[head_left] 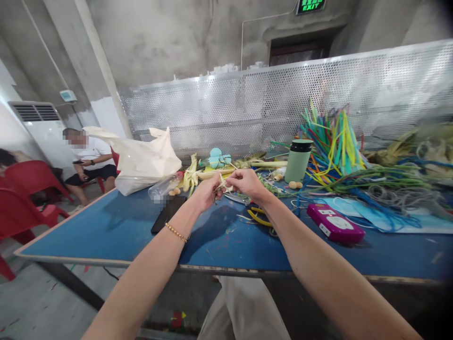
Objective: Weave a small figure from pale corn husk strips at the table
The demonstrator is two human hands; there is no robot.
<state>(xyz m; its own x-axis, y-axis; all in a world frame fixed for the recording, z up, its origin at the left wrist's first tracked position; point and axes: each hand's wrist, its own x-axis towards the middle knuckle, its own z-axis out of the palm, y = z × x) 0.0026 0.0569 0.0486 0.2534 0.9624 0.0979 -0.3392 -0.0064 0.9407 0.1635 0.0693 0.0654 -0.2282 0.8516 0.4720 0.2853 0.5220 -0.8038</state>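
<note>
My left hand [208, 192], below a gold bead bracelet, is closed on a small pale strip [226, 184] that looks like corn husk. Fingertips of my right hand [247, 182] pinch the same strip from the other side. Both hands meet over the middle of the blue table [226, 255]. Just beyond them lie yellowish husks [191, 174] and a light blue round-lobed object [217, 158]. Yellow-handled pliers [260, 217] rest below my right wrist, partly hidden by the forearm. A dark phone-like slab [168, 215] lies left of my left hand.
At left stand a cream bag [146, 163] and a clear plastic bottle [163, 186]. Rightward are a green tumbler [297, 165], coloured strips [339, 146], tangled green cords [385, 177] and a purple box [334, 224]. A perforated metal panel [226, 113] backs the table. A person sits far left.
</note>
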